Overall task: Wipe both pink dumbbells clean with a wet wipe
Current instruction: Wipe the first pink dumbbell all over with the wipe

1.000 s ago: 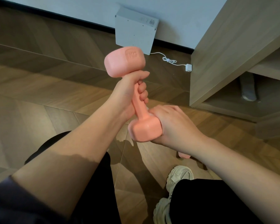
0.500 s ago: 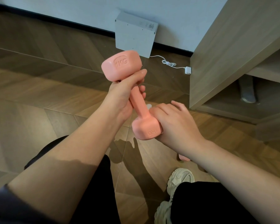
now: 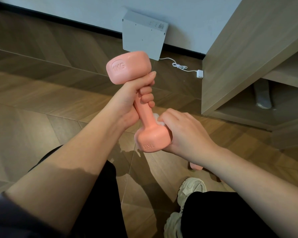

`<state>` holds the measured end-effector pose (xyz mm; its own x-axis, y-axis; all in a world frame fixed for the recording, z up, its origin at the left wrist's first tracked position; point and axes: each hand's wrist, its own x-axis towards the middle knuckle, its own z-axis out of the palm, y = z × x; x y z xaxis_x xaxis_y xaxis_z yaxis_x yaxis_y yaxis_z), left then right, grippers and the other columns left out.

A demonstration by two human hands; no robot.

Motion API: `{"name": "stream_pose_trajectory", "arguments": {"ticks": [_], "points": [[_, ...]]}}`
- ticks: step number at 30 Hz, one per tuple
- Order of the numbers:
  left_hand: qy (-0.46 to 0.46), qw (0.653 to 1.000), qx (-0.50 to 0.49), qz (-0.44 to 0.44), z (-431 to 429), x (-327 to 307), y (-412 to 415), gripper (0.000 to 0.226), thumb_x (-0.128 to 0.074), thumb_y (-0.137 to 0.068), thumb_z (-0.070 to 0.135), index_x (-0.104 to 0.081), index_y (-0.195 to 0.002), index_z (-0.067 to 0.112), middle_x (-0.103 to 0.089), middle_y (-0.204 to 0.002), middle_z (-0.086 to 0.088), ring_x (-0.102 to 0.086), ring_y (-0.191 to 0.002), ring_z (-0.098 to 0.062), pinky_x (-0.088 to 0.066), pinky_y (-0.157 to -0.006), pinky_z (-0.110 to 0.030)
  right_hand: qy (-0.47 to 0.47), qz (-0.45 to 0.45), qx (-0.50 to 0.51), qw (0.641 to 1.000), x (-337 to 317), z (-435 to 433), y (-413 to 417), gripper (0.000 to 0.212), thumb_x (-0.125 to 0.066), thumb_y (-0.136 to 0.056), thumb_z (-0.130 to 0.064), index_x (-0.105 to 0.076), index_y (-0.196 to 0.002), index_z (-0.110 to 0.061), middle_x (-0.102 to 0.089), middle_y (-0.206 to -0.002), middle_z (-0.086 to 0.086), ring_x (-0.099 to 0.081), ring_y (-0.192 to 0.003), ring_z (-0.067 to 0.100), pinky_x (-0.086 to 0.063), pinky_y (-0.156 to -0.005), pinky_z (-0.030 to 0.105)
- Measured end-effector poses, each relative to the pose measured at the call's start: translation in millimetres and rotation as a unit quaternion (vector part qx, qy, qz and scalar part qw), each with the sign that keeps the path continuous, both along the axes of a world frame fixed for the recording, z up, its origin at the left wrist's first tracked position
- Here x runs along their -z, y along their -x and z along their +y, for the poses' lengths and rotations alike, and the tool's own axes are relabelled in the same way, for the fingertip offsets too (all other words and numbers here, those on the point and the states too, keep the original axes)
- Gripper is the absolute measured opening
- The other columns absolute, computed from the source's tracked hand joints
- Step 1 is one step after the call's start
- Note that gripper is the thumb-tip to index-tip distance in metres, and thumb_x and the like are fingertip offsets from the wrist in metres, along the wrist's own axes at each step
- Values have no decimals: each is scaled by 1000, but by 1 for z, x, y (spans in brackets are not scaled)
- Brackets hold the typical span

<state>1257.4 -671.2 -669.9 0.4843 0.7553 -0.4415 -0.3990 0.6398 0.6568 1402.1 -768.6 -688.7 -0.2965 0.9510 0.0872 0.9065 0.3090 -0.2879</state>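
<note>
Hold steady with left hand [image 3: 127, 103] curled round the dumbbell [image 3: 144, 114] handle; with right hand [image 3: 184, 133] pinching the wet wipe [image 3: 157, 118] against the lower head, rub every face.

Now wet wipe [image 3: 158, 120] at dumbbell [image 3: 145, 115] neck

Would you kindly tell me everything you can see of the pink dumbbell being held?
The pink dumbbell is one piece with a smooth, matte, rubbery-looking coat: a round handle between two blocky rounded heads, each embossed 1KG. It is held in the air over the wooden floor, tilted, upper head further from the person. The left hand grips the handle just under the upper head; the right hand cups the lower head and presses a white wipe against its neck.
</note>
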Motion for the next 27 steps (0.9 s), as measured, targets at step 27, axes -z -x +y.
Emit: {"name": "stream_pose_trajectory", "arguments": {"ticks": [27], "points": [[11, 1000, -2, -5, 3, 6, -7, 38, -59, -92, 22, -43, -58, 21, -32, -45, 7, -29, -39, -7, -31, -44, -21, -7, 38, 18, 999, -1, 0, 0, 44, -71, -69, -43, -32, -84, -28, -38, -84, -12, -24, -71, 3, -21, -58, 28]]}}
